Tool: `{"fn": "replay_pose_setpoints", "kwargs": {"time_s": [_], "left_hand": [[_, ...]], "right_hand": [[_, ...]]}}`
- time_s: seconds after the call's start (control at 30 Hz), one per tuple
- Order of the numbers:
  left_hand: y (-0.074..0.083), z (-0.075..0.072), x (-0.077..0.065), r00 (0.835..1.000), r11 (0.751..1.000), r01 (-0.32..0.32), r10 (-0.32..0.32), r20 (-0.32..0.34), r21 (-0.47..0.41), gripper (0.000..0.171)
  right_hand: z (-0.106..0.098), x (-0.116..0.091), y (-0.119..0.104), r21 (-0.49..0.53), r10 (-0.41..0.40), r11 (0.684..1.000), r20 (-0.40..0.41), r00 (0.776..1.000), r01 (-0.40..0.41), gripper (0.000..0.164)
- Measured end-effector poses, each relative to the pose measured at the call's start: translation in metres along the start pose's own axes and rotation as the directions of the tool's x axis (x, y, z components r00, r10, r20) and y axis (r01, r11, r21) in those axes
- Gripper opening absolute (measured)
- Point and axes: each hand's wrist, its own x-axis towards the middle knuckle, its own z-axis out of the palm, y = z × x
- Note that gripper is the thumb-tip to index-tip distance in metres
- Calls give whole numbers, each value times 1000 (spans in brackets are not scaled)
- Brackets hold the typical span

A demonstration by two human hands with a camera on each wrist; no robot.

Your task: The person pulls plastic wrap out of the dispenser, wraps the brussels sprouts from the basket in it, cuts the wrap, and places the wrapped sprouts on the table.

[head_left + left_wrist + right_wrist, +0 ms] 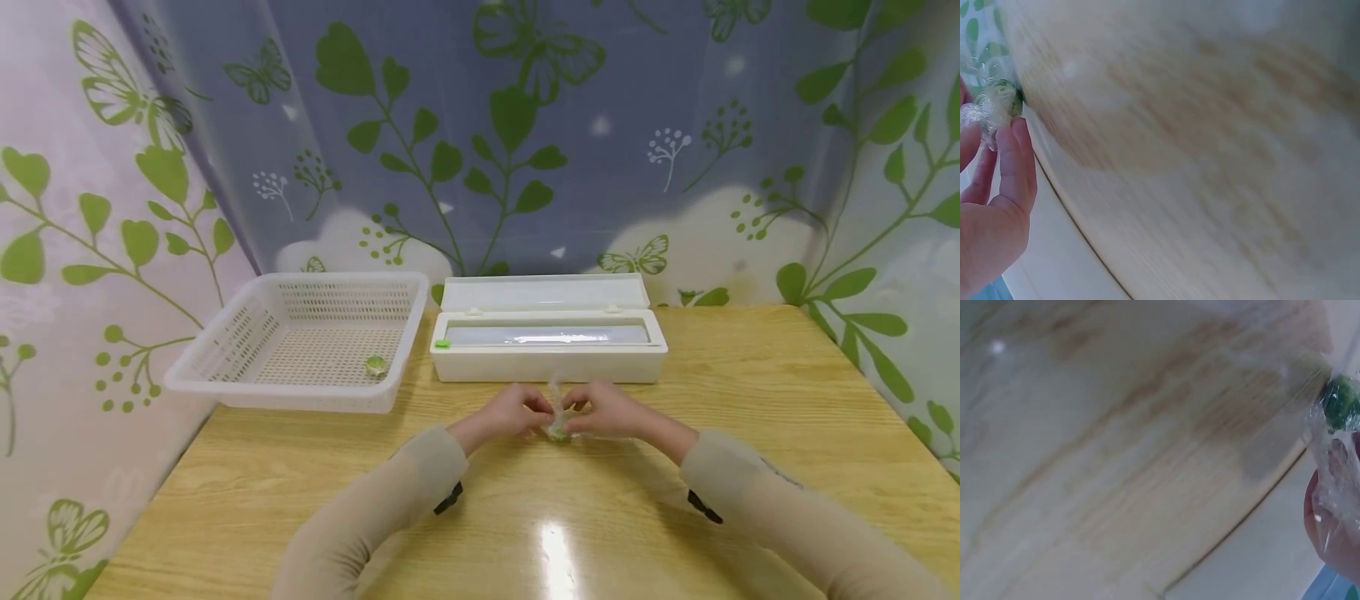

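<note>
Between both hands is a small round green leafy vegetable (558, 434) in clear cling film (557, 393), held low over the table in front of the white film box. My left hand (516, 410) pinches the film at the vegetable's left side; in the left wrist view, its fingertips touch the wrapped vegetable (1007, 100). From the right, my right hand (609, 410) grips the film. Loose film (1335, 481) covers part of that hand in the right wrist view, where the vegetable (1339, 403) shows dark green at the edge. Some fingertips are hidden.
The white cling film dispenser (547, 367) stands behind the hands, lid (547, 293) raised, with a green slider (442, 343) at its left. To the left, a white plastic basket (281, 398) holds another small green vegetable (376, 366). A patterned curtain (450, 108) hangs behind the wooden table (315, 458).
</note>
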Motion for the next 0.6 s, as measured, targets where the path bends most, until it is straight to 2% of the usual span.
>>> {"fn": "replay_pose_setpoints", "kwargs": {"time_s": [0.13,0.3,0.4,0.6], "left_hand": [[-1,0,0,1000,1000,3,-3,-2,-1,16],[-1,0,0,1000,1000,-2,2,5,3,17],[-1,1,0,1000,1000,-13,13,9,5,16],[0,0,-1,1000,1000,-5,5,17,2,14]], "right_hand": [[2,1,0,123,32,992,9,999,-33,21],[5,1,0,251,77,965,22,997,-80,18],[5,0,0,282,107,954,6,994,-104,17],[6,-2,-4,291,98,954,-60,993,-76,21]]}}
